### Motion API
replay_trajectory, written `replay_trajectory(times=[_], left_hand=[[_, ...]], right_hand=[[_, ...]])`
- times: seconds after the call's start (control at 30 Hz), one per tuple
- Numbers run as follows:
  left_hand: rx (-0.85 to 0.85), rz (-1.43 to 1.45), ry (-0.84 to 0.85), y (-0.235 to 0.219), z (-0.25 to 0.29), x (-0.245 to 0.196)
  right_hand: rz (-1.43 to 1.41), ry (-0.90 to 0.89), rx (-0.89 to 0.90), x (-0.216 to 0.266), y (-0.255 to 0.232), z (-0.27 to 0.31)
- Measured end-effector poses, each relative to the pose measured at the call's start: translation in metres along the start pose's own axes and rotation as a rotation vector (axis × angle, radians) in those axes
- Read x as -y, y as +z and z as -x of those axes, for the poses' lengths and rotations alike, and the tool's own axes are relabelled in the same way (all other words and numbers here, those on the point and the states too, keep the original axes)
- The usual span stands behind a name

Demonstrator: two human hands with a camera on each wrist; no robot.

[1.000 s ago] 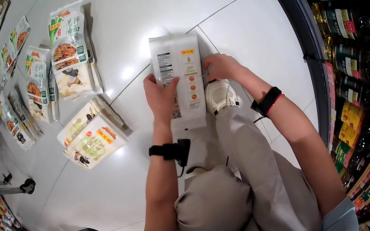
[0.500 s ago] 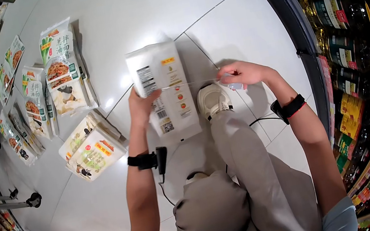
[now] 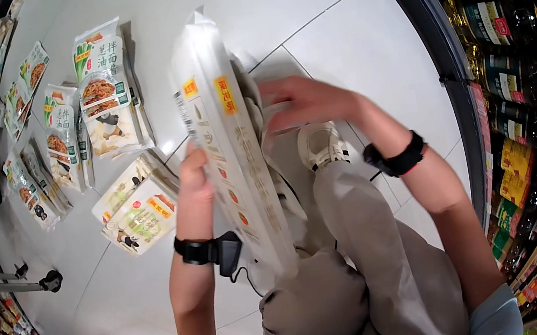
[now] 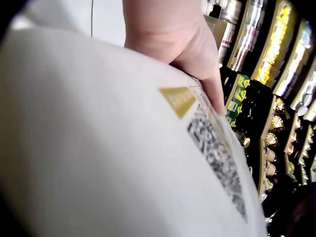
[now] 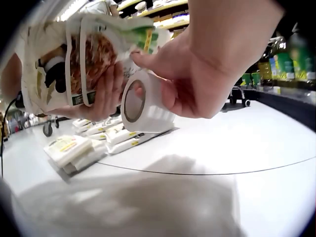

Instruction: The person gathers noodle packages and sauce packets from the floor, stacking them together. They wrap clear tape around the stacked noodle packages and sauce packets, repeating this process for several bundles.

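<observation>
Package (image 3: 231,145) turned edge-up between left grip (image 3: 195,174) clasping its side and right grip (image 3: 305,100) pinching tape roll (image 5: 159,112)

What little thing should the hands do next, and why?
Maybe the right hand should bring the tape roll across the noodle-picture pouch: the roll is close beside it, and the left hand grips the white pack, tilted up with the pouch against its face.
</observation>
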State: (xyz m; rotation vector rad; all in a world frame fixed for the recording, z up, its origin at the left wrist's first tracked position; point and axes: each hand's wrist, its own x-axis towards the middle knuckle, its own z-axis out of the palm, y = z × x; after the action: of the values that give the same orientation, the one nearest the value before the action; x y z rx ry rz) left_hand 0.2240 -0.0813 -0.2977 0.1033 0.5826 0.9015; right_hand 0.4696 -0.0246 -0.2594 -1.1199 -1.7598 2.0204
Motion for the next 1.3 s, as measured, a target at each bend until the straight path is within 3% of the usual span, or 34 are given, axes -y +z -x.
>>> replay_trajectory(times=[0.07,0.13,0.17,0.2,0.27,0.3,0.33,0.4,0.43,0.47,0.5,0.53,0.6,0.67,0.7,0.77,0.8,0.87,0.93,1.03,1.07,1.13,1.17,1.27,1.3], left_hand=[[0.086,0.094,-0.021,0.012,-0.006,0.013],[0.152,0.287,-0.014,0.036,-0.009,0.018],[0.204,0.298,-0.027,0.035,-0.011,0.022],[0.203,0.301,-0.024,0.039,-0.009,0.025],[0.191,0.145,-0.005,0.051,-0.001,0.031],[0.062,0.071,0.077,0.063,0.007,0.035],[0.061,0.073,0.080,0.056,0.005,0.036],[0.250,0.112,-0.195,0.035,0.000,0.036],[0.211,-0.027,-0.233,0.038,0.002,0.030],[0.208,-0.023,-0.233,0.047,0.006,0.028],[0.098,-0.139,-0.198,0.060,0.010,0.027],[-0.010,-0.256,-0.162,0.068,0.013,0.029],[-0.060,-0.305,-0.105,0.070,0.017,0.035],[-0.195,-0.674,-0.114,0.072,0.024,0.031],[-0.196,-0.673,-0.117,0.076,0.028,0.030],[-0.446,-1.539,0.256,0.086,0.034,0.026],[-0.442,-1.536,0.254,0.082,0.032,0.029],[-0.326,-1.267,0.367,0.071,0.030,0.035],[-0.330,-1.301,0.388,0.071,0.033,0.037],[-0.301,-0.847,-0.039,0.039,0.035,0.017],[-0.301,-0.849,-0.049,0.032,0.033,0.008],[-0.194,-0.353,-0.331,0.024,0.030,-0.002],[-0.198,-0.356,-0.335,0.027,0.030,0.002],[-0.245,-1.105,-0.138,0.041,0.023,0.023],[-0.312,-0.988,-0.186,0.040,0.020,0.025]], right_hand=[[-0.028,-0.111,-0.043,0.007,0.009,-0.012],[-0.054,0.118,0.076,0.020,0.003,-0.015],[-0.065,0.102,0.109,0.026,0.000,-0.013],[-0.063,0.104,0.112,0.030,-0.002,-0.012],[0.087,0.228,0.292,0.034,-0.009,-0.011],[0.093,0.218,0.322,0.034,-0.010,-0.011],[0.095,0.218,0.326,0.034,-0.012,-0.010],[0.122,0.331,0.345,0.035,-0.012,-0.006],[0.121,0.333,0.349,0.005,-0.010,-0.002],[-0.099,0.352,0.188,-0.046,-0.003,0.004],[-0.316,0.365,0.024,-0.072,0.001,0.006],[-0.313,0.365,0.024,-0.069,0.005,0.007],[-0.312,0.388,-0.003,-0.062,0.025,0.016],[-0.315,0.402,-0.010,-0.058,0.036,0.022],[-0.456,0.401,-0.009,-0.058,0.038,0.024],[-0.597,0.399,-0.013,-0.054,0.040,0.029],[-0.570,0.442,-0.021,-0.047,0.039,0.034],[-0.512,0.523,-0.027,-0.037,0.039,0.039],[-0.500,0.516,-0.058,-0.030,0.039,0.038],[-0.366,0.622,-0.077,-0.013,0.034,0.038],[-0.284,0.647,-0.102,-0.013,0.033,0.035],[-0.207,0.670,-0.126,-0.017,0.030,0.029],[-0.135,0.671,-0.148,-0.020,0.030,0.026],[-0.060,0.658,-0.169,-0.025,0.025,0.019],[0.014,0.665,-0.144,-0.027,0.022,0.017]])
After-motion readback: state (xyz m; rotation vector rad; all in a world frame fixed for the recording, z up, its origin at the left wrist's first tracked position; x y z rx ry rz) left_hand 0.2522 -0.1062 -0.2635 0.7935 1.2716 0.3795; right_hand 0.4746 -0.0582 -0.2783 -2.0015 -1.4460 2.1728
